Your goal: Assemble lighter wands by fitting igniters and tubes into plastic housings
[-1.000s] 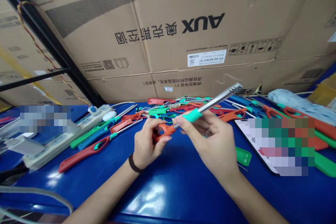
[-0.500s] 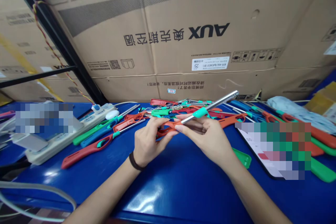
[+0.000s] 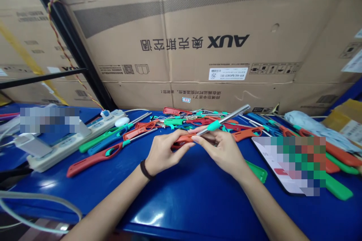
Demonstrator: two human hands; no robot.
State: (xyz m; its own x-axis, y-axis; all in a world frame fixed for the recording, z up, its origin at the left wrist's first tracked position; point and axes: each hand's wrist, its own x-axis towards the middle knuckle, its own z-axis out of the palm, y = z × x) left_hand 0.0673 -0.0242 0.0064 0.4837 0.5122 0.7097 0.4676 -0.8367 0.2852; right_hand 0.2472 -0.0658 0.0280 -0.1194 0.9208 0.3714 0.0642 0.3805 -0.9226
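Note:
Between both hands, above the blue table (image 3: 175,199), is a long-nosed gas lighter (image 3: 214,125) with an orange handle, a teal collar and a metal tube pointing up to the right. My left hand (image 3: 162,152) pinches the orange handle between thumb and fingers. My right hand (image 3: 222,150) is closed around the lighter near the collar, its thumb pressed at the joint of handle and tube. Part of the handle is hidden by the fingers. Behind the hands lies a pile of lighter parts, among them a red handle shell (image 3: 177,111) and an orange one (image 3: 246,134).
On the left, a red lighter (image 3: 94,160) lies beside a white power strip (image 3: 68,141) with plugs. To the right are a phone (image 3: 278,171), a green shell (image 3: 258,172) and several lighters partly blurred out. A large cardboard box (image 3: 181,15) stands behind the table.
The lighter has tipped slightly, its tube tip now lower and a little to the left. Both hands keep their grip. The whole view has shifted slightly.

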